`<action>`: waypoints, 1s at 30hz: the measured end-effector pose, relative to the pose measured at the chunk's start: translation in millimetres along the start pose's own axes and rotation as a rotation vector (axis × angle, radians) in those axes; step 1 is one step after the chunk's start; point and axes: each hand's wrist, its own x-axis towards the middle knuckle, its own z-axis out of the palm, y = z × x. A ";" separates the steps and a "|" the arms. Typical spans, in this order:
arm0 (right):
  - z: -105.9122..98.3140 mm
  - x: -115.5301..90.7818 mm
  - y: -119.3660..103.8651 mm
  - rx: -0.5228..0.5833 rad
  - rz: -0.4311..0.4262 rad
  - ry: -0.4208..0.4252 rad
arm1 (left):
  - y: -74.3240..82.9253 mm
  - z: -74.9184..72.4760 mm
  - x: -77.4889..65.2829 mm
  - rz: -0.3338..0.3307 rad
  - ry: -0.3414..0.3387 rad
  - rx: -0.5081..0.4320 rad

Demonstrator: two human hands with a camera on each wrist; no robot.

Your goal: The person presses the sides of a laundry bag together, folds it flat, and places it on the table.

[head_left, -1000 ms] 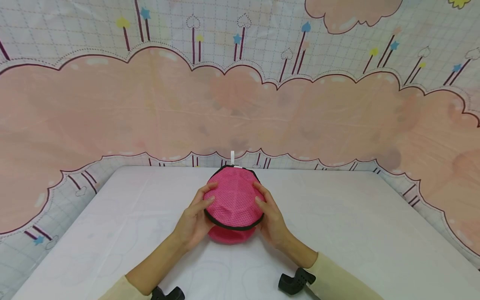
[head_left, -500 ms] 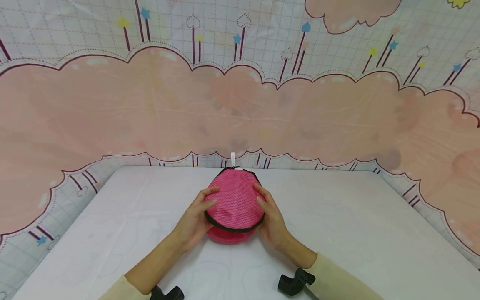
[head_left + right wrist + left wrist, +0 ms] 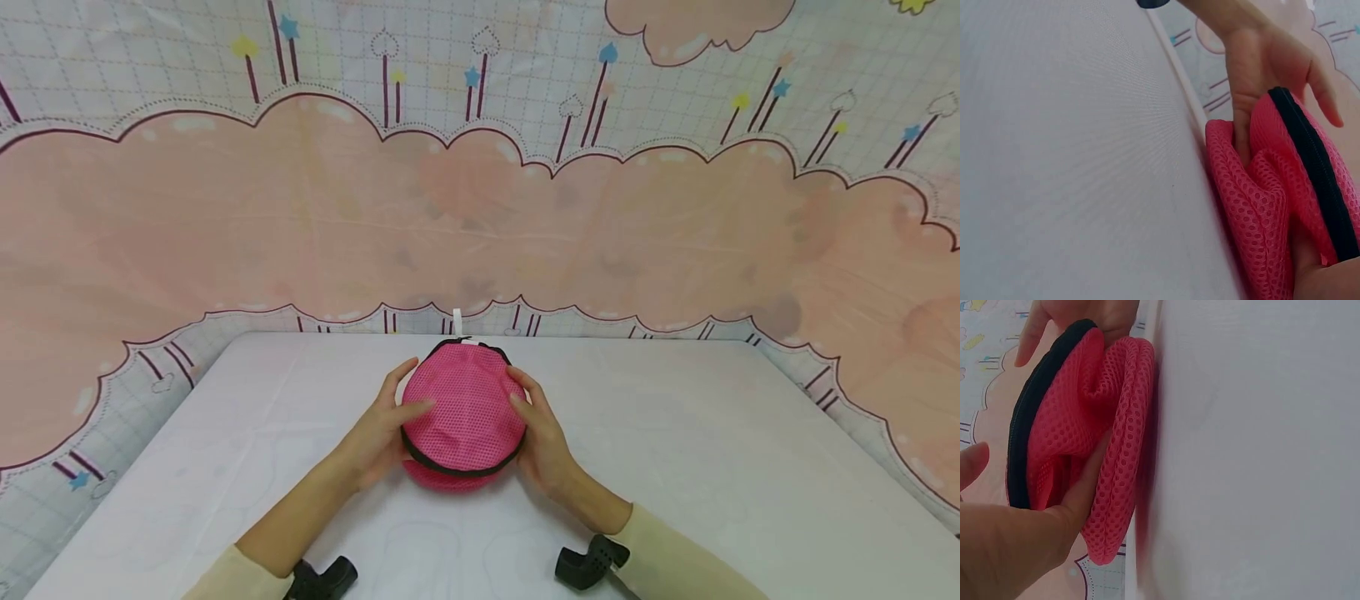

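A round pink mesh laundry bag [image 3: 465, 408] with a black zipper band around its edge stands tilted on the white table, close to the middle. A white tag sticks up from its top. From the left side, my left hand [image 3: 375, 433] holds it, thumb on the front mesh and index finger pointing up beside the edge. My right hand [image 3: 546, 442] grips the opposite side, thumb and index finger over the rim. In the left wrist view, fingers reach into the fold between the zippered part and the lower mesh layer [image 3: 1124, 456]. That fold also shows in the right wrist view.
The white table [image 3: 712, 450] stretches out on both sides of the bag. Behind it hangs a printed cloth backdrop [image 3: 337, 225] with clouds and candle-like shapes. Black wrist devices [image 3: 592, 562] sit at both cuffs.
The bag has shifted slightly left and toward me, covering more of its lower layer. My left hand has moved left, its index finger lifting off the mesh. My right hand has barely moved.
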 end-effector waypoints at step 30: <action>-6.5 5.9 1.2 -0.151 0.081 -0.134 | -4.9 -18.1 6.4 0.019 -0.084 0.200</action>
